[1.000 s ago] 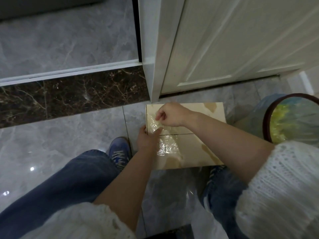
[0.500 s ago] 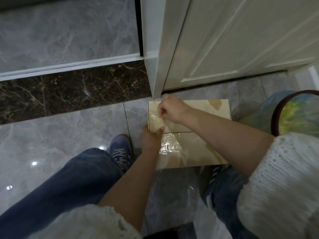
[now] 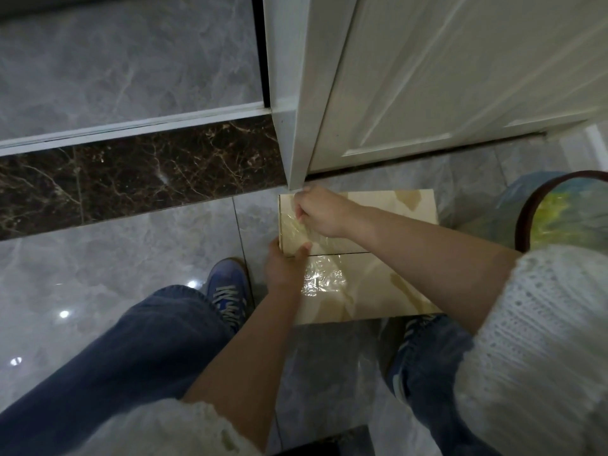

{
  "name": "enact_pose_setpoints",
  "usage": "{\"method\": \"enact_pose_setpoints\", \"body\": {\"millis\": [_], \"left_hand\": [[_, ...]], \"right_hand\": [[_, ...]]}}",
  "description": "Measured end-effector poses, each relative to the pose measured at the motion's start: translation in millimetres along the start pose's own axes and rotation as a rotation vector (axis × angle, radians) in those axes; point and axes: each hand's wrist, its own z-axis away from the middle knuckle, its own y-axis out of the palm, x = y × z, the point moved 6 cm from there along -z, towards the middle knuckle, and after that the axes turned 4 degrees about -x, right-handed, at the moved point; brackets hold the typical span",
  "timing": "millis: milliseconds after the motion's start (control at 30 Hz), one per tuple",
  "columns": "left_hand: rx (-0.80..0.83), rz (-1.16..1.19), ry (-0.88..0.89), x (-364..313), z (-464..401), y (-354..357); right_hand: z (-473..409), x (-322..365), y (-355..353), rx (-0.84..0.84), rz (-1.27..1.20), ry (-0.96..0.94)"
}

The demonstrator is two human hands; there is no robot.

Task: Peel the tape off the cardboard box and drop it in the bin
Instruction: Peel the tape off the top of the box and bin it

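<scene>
A tan cardboard box (image 3: 388, 209) lies on the grey tiled floor between my feet and the door. Clear tape (image 3: 320, 279) runs across its left part, wrinkled and shiny over the flap seam. My right hand (image 3: 320, 212) is at the box's far left corner, fingers curled and pinching the lifted end of the tape. My left hand (image 3: 284, 263) grips the box's left edge at the seam, thumb on top. The bin (image 3: 539, 209), dark-rimmed and lined with a bluish bag, stands at the right edge of the view.
A white door (image 3: 444, 77) and its frame (image 3: 289, 110) rise just beyond the box. A dark marble threshold strip (image 3: 138, 172) runs to the left. My blue shoe (image 3: 228, 292) and jeans-clad legs flank the box. A clear plastic sheet (image 3: 329, 366) lies below it.
My right hand has drawn the tape end away from me to the box's far left corner. The left hand stays on the left edge.
</scene>
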Motion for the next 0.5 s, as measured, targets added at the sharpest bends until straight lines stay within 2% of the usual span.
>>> {"method": "enact_pose_setpoints", "body": {"millis": [267,500], "left_hand": [[0.006,-0.014,0.002,-1,0,0],[0.002,-0.021,-0.007,0,-1,1]], "right_hand": [[-3,-9,-5,-0.048,-0.138,0.027],[3,-21,0,-0.176,-0.365,0.108]]}}
